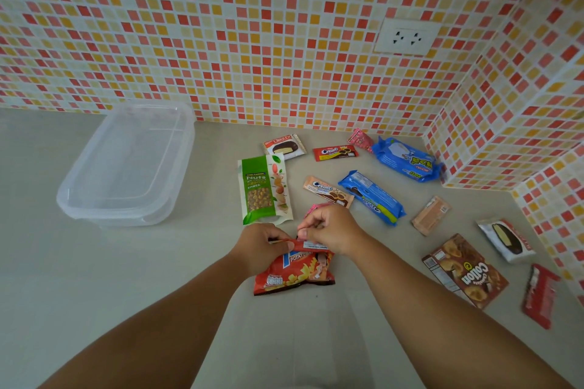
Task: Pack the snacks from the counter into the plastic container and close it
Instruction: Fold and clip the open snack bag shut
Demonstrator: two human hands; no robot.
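A red potato-snack bag (294, 271) lies on the grey counter (94, 278) in front of me. My left hand (260, 245) pinches its top edge on the left, and my right hand (331, 229) pinches the same folded edge on the right. The clear plastic container (126, 167), with its lid on, stands at the back left by the wall. A green nuts pouch (264, 188) lies just beyond my left hand. More snacks are spread to the right: two blue biscuit packs (373, 197) (406, 159), Cream-O bars (327, 191) (335, 152) and a Choco Pie (284, 147).
At the right, near the tiled corner, lie a brown Collon box (464, 270), a red wafer pack (540, 295), a white choco pie pack (507, 240), a tan sachet (431, 215) and a pink wrapper (360, 139). A wall socket (406, 36) sits above.
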